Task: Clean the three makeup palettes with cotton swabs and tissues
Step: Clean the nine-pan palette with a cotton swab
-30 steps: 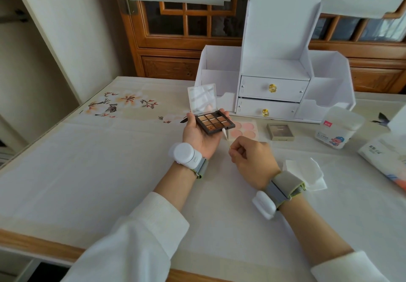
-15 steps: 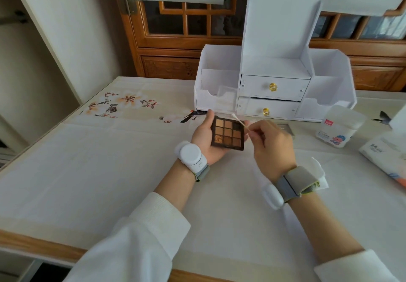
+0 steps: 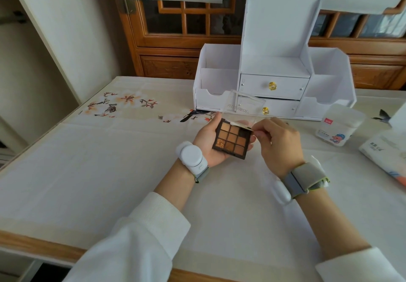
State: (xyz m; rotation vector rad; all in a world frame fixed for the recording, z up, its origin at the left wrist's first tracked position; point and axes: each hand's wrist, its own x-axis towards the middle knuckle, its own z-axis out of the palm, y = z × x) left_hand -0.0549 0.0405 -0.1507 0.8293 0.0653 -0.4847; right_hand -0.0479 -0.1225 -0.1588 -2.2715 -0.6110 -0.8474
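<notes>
Left hand [image 3: 211, 142] palm up, fingers curled around what it holds, thumb along the far edge. Right hand [image 3: 278, 143] knuckles up, thumb and forefinger pinched together toward the left hand. Both forearms bare, white sleeves pushed back; band on each wrist.

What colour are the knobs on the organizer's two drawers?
Gold. The head view shows both: the upper drawer knob and the lower drawer knob on the white organizer.

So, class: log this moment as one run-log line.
left hand: holds open eyeshadow palette | right hand: cotton swab on palette's top edge | step: swabbing
</notes>
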